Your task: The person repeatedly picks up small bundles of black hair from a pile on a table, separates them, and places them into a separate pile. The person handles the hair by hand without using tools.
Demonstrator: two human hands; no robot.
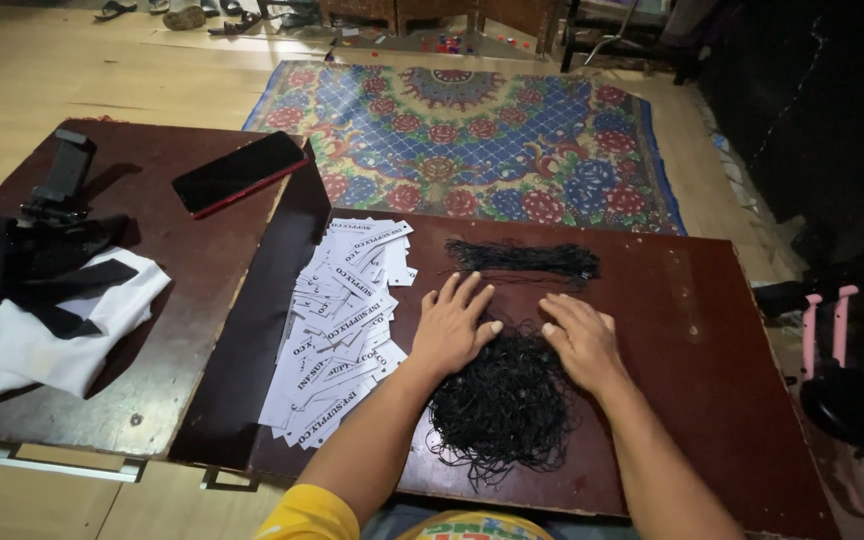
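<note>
My left hand (454, 326) lies flat with fingers spread on the upper left edge of a tangled heap of black strings (504, 405). My right hand (579, 340) rests on the heap's upper right edge, fingers apart and slightly curled. Neither hand grips anything. A second, flatter bundle of black strings (524, 261) lies just beyond my fingertips. A spread of several white paper tags with black print (340, 325) lies to the left of my left hand. All of this sits on a dark brown wooden board (697, 340).
A second dark board (157, 230) at left holds a black phone with a red edge (239, 171), a black phone holder (60, 180), black and white cloth (47, 300). A patterned blue and red rug (472, 140) covers the floor beyond. A pink and black object (837, 370) stands at right.
</note>
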